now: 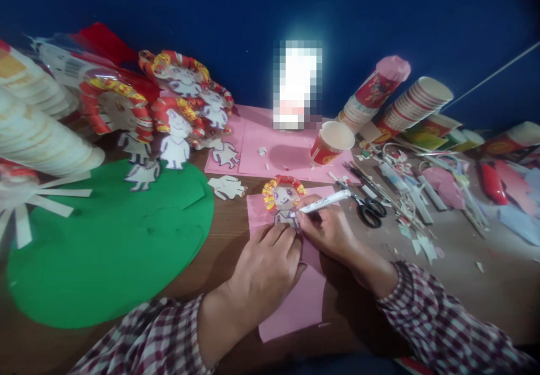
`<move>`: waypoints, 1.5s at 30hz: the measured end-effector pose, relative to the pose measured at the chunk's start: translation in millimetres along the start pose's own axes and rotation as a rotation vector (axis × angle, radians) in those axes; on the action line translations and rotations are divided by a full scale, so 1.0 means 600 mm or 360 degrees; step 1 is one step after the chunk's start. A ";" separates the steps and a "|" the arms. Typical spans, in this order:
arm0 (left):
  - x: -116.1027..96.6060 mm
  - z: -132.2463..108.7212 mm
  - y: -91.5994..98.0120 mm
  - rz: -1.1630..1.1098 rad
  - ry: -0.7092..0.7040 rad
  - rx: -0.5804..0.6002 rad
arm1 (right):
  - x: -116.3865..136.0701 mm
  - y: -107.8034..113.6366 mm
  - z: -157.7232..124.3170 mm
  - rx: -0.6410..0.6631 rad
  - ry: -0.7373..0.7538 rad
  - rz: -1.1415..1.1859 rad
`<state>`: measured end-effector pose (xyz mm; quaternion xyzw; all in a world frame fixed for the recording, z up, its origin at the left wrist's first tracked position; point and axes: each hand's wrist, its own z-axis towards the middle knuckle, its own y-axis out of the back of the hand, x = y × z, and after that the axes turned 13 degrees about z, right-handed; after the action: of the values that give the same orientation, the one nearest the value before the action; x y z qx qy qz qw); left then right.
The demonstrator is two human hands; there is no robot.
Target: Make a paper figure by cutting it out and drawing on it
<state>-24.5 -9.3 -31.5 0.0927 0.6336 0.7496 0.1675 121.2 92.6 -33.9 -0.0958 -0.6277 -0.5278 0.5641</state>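
In my right hand is a white marker, its tip down at the body of a paper doll. The doll has a drawn face ringed by red and yellow curls. My left hand lies over the doll's lower part, fingers bent and pressing on it; its fingertips are partly hidden. Both rest on a pink paper strip. Just left of the doll lies a white paper cutout. Black-handled scissors lie right of the marker.
A large green paper oval covers the left. Behind it are several curl-ringed dolls and stacked paper cups. One cup stands on pink sheets. Paper scraps litter the right, near more stacked cups.
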 end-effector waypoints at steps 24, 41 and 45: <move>0.000 0.000 -0.003 -0.0006 0.0009 -0.0056 | 0.005 0.003 0.000 0.0076 0.0039 0.0108; 0.000 0.000 -0.005 0.0013 0.0009 -0.0086 | 0.001 -0.001 -0.001 0.0069 0.0064 0.0062; 0.000 -0.002 -0.004 0.0010 0.0008 -0.0072 | 0.000 -0.001 -0.003 0.0044 0.0065 0.0102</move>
<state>-24.5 -10.0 -34.1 0.0890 0.6164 0.7646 0.1656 122.0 91.0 -34.4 -0.0974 -0.6199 -0.5026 0.5946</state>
